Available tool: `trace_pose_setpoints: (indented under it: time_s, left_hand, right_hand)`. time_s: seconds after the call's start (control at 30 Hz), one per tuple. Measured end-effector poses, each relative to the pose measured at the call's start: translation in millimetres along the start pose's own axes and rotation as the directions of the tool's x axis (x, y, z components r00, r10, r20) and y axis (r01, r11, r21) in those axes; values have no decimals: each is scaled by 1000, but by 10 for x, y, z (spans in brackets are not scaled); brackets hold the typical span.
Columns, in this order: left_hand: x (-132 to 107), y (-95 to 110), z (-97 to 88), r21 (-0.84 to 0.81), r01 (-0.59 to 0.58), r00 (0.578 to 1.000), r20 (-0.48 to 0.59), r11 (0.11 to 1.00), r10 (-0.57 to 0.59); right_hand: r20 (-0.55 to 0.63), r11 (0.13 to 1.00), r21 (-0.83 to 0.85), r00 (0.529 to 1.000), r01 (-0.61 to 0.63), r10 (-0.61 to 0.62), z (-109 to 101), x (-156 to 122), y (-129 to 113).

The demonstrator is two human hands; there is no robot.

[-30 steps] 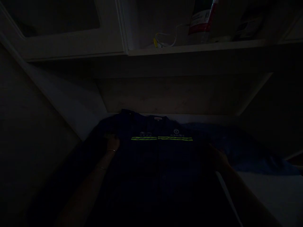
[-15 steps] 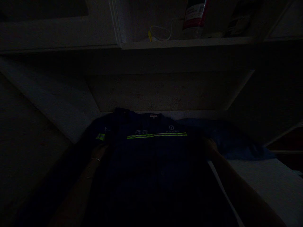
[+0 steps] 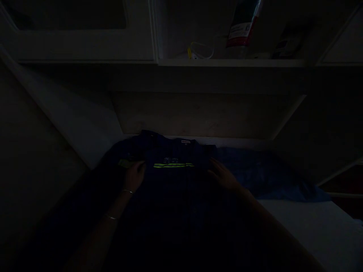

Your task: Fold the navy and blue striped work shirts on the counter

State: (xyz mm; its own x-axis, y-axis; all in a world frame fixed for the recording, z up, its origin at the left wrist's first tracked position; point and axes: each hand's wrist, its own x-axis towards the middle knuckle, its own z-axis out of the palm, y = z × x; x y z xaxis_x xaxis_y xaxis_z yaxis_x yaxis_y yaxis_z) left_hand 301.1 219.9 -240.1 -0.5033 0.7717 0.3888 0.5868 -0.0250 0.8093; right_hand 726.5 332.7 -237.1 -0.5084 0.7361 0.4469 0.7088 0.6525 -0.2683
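Observation:
The scene is very dark. A dark blue work jacket (image 3: 176, 181) with a yellow-green reflective stripe (image 3: 173, 165) lies flat on a pale surface (image 3: 320, 226). My left hand (image 3: 135, 175) rests on its left shoulder area, beside a small reflective patch (image 3: 124, 163); bracelets circle that wrist. My right hand (image 3: 224, 174) lies on the folded-in right side of the jacket, fingers stretched out flat. The right part of the stripe is covered by the folded cloth.
More blue fabric (image 3: 269, 177) lies to the right of the jacket. Above runs a shelf (image 3: 227, 62) holding a bottle with a red and white label (image 3: 241, 28) and a white cable with a yellow tag (image 3: 198, 51). A wall panel stands behind.
My right hand moved left and inward with the jacket's right side, which now covers part of the stripe. My left hand shifted slightly up toward the shoulder.

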Motion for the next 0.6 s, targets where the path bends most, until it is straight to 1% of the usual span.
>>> trace_pose_setpoints:
  time_s: [0.03,0.07,0.1,0.13,0.17,0.2,0.27,0.3,0.37,0.4,0.43,0.47,0.5,0.53,0.6]
  left_hand:
    - [-67,115,66,36,-125,989,86,992,121]
    - [-137,219,135,53,-241,954,199,969,226]
    - [-202,307,203,49,-328,901,315,944,297]
    - [-256,371,268,31,-374,852,407,927,331]
    - [-295,409,331,22,-399,817,463,917,344]
    - [-316,421,390,34,-414,805,479,910,349]
    - [-309,381,495,124,-439,823,453,890,342]
    - [-290,341,537,186,-447,827,459,875,325]
    - [-264,253,583,284,-462,802,539,840,258]
    - [-276,213,577,308,-459,790,570,833,225]
    - [-318,178,545,314,-446,792,574,838,207]
    - [-396,144,484,304,-419,812,547,855,204]
    - [-512,111,393,281,-382,843,497,881,207]
    - [-668,72,275,251,-330,879,434,910,199]
    - [-1077,-25,-23,212,-189,935,336,959,110]
  right_hand:
    - [-23,1000,-12,1000,-22,22,39,25,16]
    - [-31,998,-34,998,-49,47,78,42,33]
    - [-28,995,-62,997,-78,76,115,49,49]
    - [-16,990,-91,994,-107,106,147,46,59]
    - [-3,984,-117,991,-132,133,171,34,62]
    - [4,980,-134,989,-147,149,183,15,56]
    - [-6,981,-125,989,-147,148,164,-43,17]
    - [-19,986,-95,990,-140,139,132,-88,-15]
    - [-52,988,13,987,-152,153,26,-239,-90]
    - [-55,979,82,980,-187,192,-44,-362,-127]
    - [-44,956,153,965,-250,260,-121,-527,-157]
    - [-18,917,223,939,-331,344,-203,-737,-178]
    - [29,857,282,896,-432,442,-286,-992,-190]
    - [72,782,327,839,-530,539,-368,-1285,-194]
    - [137,635,409,732,-655,667,-517,-1939,-198]
